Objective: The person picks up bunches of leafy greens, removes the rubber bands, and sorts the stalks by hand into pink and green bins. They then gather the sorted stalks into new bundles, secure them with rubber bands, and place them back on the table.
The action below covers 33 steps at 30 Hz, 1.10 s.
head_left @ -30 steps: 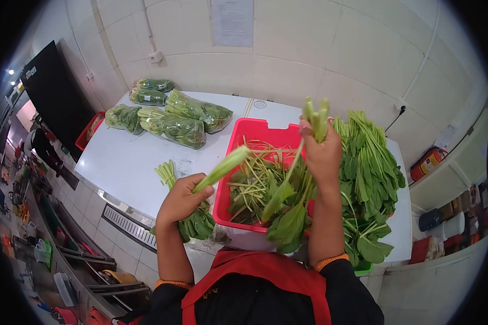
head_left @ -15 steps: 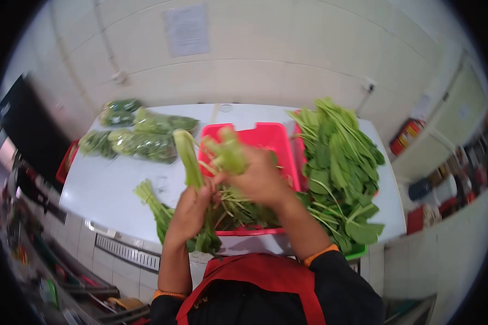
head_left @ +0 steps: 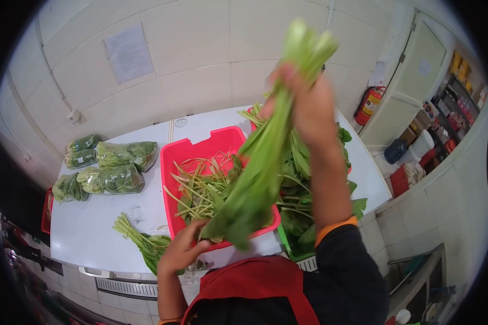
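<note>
My right hand [head_left: 303, 100] is raised and wrapped round a bunch of leafy greens [head_left: 260, 162], stems up and leaves hanging down, slightly blurred. Near the leaf tips, my left hand [head_left: 184, 248] is low at the front left corner of the red basket [head_left: 169, 162]; whether its fingers touch the leaves is unclear. Inside the basket lie loose stems and leaves [head_left: 203, 189]. A smaller bunch of greens [head_left: 146, 244] rests on the white table, left of my left hand.
Bagged greens [head_left: 114, 180] lie on the white table [head_left: 92, 227] at the left. More loose greens [head_left: 298, 216] are piled to the right, over a green basket [head_left: 293, 252]. A fire extinguisher [head_left: 368, 105] hangs by the door.
My right hand has risen up and to the right with the bunch, now held leaves down. My left hand has come away from the stems and moved lower. The view has shifted rightward.
</note>
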Each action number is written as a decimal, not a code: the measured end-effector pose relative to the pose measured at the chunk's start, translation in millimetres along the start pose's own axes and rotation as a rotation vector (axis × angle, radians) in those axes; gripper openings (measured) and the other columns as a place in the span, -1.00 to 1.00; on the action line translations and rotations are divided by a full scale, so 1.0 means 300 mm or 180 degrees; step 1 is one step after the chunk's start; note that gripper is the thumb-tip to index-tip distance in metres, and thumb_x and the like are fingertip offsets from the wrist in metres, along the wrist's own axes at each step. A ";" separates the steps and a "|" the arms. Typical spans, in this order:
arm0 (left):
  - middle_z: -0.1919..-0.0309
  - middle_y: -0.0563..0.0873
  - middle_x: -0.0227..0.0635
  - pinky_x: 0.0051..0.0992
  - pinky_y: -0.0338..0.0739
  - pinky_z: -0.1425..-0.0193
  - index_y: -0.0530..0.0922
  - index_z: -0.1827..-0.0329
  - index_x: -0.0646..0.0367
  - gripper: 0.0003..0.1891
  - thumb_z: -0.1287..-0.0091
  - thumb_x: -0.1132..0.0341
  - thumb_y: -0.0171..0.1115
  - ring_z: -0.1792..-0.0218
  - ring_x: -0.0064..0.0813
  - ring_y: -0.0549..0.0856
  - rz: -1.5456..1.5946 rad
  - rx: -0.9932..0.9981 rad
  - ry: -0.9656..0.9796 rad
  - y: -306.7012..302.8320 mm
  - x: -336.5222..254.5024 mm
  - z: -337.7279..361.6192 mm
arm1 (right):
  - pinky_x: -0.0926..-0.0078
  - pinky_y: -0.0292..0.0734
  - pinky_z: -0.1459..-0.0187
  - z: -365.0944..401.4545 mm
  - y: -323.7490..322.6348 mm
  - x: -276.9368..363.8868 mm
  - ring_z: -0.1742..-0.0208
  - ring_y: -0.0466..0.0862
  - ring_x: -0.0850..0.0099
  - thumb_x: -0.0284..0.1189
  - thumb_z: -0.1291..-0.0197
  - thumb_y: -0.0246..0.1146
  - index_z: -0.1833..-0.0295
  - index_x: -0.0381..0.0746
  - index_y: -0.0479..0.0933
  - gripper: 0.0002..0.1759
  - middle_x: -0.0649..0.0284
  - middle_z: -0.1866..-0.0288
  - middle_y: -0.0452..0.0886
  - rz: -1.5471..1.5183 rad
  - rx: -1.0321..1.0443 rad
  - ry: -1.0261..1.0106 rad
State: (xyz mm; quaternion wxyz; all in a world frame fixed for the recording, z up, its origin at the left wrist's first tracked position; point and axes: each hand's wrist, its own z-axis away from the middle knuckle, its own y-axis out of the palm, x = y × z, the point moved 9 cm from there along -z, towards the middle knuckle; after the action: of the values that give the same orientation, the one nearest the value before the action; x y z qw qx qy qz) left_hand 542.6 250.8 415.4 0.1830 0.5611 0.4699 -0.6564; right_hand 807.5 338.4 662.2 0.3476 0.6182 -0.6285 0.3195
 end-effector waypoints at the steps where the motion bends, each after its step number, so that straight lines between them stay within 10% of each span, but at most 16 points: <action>1: -0.20 0.63 -0.03 -0.29 0.41 -0.37 0.45 -0.26 0.27 -0.53 -0.46 0.11 0.24 -0.28 -0.21 0.59 0.0299 -0.0127 0.0050 -0.035 0.063 0.041 | 0.47 0.65 0.50 -0.097 -0.093 0.015 0.54 0.73 0.34 -0.04 -0.36 0.32 0.12 -0.37 0.48 -0.48 0.23 0.47 0.58 0.0196 -0.0311 -0.0051; 9: 0.01 0.66 -0.28 -0.44 0.38 -0.34 0.52 -0.01 0.20 -0.84 -0.57 0.30 0.09 -0.11 -0.48 0.59 0.1299 -0.3431 -0.1091 -0.275 0.643 0.613 | 0.35 0.66 0.26 -0.667 -0.686 -0.519 0.32 0.64 0.43 0.12 -0.35 0.27 -0.01 -0.34 0.50 -0.35 0.25 0.28 0.57 0.1996 -0.0120 0.1188; 11: -0.05 0.65 -0.26 -0.45 0.39 -0.32 0.52 -0.04 0.19 -0.81 -0.56 0.26 0.13 -0.14 -0.45 0.58 0.1017 -0.3699 -0.1507 -0.256 0.730 0.719 | 0.06 0.40 -0.37 -0.580 -0.753 -0.846 -0.44 0.41 0.09 0.43 -0.19 0.14 -0.57 -0.35 0.15 0.19 -0.13 -0.39 0.44 0.2702 0.0288 0.2158; 13: -0.11 0.64 -0.24 -0.42 0.41 -0.31 0.51 -0.11 0.22 -0.74 -0.54 0.23 0.17 -0.17 -0.41 0.58 0.0873 -0.3836 -0.1829 -0.256 0.714 0.751 | 0.07 0.21 -0.51 -0.446 -0.669 -1.096 -0.55 0.29 0.05 0.49 -0.16 0.07 -0.61 -0.36 0.08 0.26 -0.16 -0.57 0.24 0.3646 0.2042 0.2573; 15: -0.10 0.64 -0.21 -0.40 0.44 -0.29 0.50 -0.17 0.25 -0.67 -0.48 0.24 0.23 -0.19 -0.39 0.58 0.0778 -0.3922 -0.1919 -0.259 0.729 0.762 | 0.13 0.10 -0.57 -0.336 -0.641 -1.281 -0.61 0.20 0.01 0.48 -0.20 -0.01 -0.54 -0.42 0.21 0.22 -0.22 -0.58 0.20 0.3981 0.1724 0.2132; 19: -0.11 0.59 0.01 -0.16 0.35 -0.38 0.55 -0.12 0.26 -0.55 -0.33 0.11 0.36 -0.22 0.01 0.52 -0.0831 -0.4092 -0.2103 -0.317 0.749 0.797 | 0.18 -0.07 -0.60 -0.362 -0.787 -1.547 -0.68 -0.01 0.06 0.40 -0.34 -0.08 -0.64 -0.41 -0.17 0.20 -0.18 -0.69 -0.11 0.3951 0.2678 0.2881; 24: -0.27 0.45 0.16 -0.08 0.27 -0.45 0.36 -0.37 0.33 -0.19 -0.28 -0.15 0.34 -0.32 0.13 0.42 -0.1134 -0.3789 -0.2977 -0.361 0.909 0.727 | 0.27 0.02 -0.57 -0.293 -0.747 -1.264 -0.66 0.06 0.10 0.37 -0.34 -0.02 -0.64 -0.34 -0.50 0.27 -0.12 -0.70 -0.09 0.3197 0.1866 0.2703; 33: -0.15 0.58 0.19 -0.07 0.50 -0.27 0.34 -0.23 0.44 -0.17 -0.15 -0.09 0.46 -0.20 0.11 0.56 -0.1659 -0.2964 -0.3998 -0.557 1.050 0.586 | 0.18 -0.14 -0.61 -0.035 -0.681 -0.636 -0.71 -0.05 0.12 -0.01 -0.59 -0.13 -0.70 -0.15 -0.19 -0.22 0.02 -0.73 -0.13 0.3257 0.0744 0.0713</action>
State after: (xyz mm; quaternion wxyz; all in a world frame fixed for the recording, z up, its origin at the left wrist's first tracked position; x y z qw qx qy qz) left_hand 219.4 278.8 185.4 0.4675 -0.1710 0.6193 -0.6072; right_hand 1011.1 446.6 503.5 0.1413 0.2295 -0.7688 0.5799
